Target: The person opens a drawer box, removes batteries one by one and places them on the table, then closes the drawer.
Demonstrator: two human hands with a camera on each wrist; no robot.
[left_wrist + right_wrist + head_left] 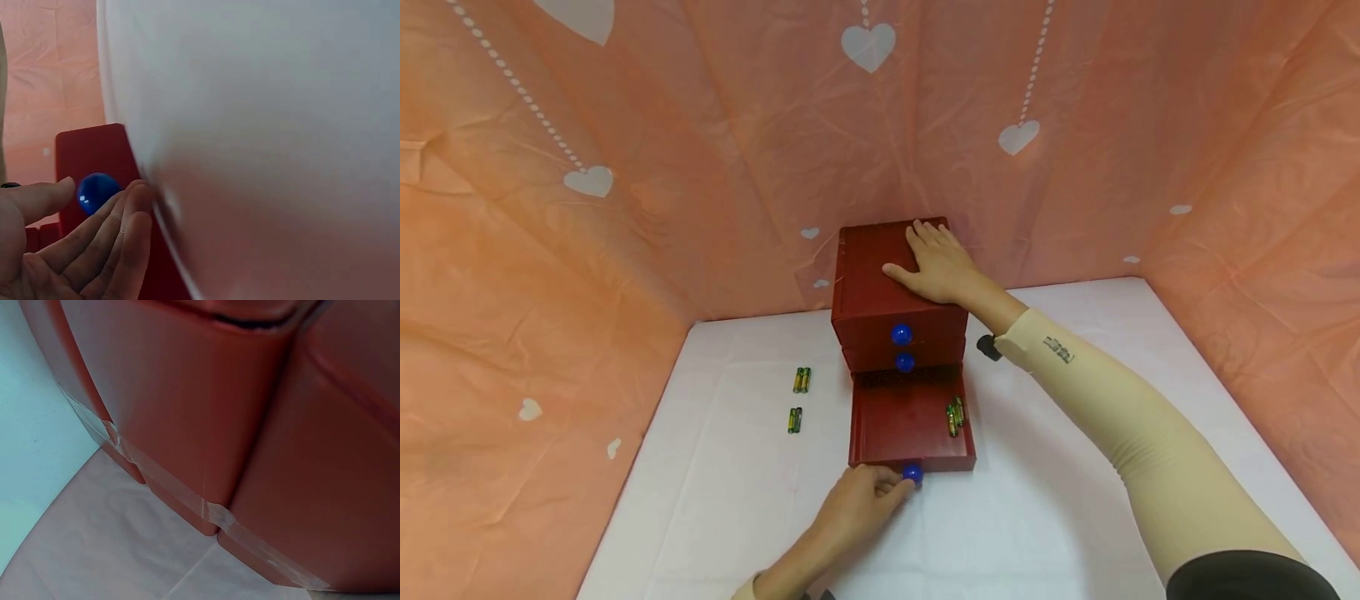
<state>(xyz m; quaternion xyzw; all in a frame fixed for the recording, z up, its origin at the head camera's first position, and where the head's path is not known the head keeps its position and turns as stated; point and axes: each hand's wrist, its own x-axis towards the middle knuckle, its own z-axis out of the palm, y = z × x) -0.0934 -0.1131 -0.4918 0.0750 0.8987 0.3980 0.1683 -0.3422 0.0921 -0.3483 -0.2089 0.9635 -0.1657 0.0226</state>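
Observation:
A red drawer cabinet (880,275) stands at the back of the table, its bottom drawer (902,417) pulled out. My left hand (857,504) is at the front of that drawer, thumb and fingertips on either side of its blue knob (912,474). The same knob (98,192) shows between thumb and fingers in the left wrist view. Flat on the cabinet's top rests my right hand (938,267), fingers spread. Green-and-gold batteries (952,421) lie inside the drawer along its right side. In the right wrist view, the cabinet's side (187,412) fills most of the picture.
Two pairs of batteries, one farther back (802,380) and one nearer (794,420), lie on the white table (730,467) left of the drawer. Upper drawers with blue knobs (902,334) are shut. Clear tape (175,481) runs across the cabinet. A pink curtain (737,167) hangs behind.

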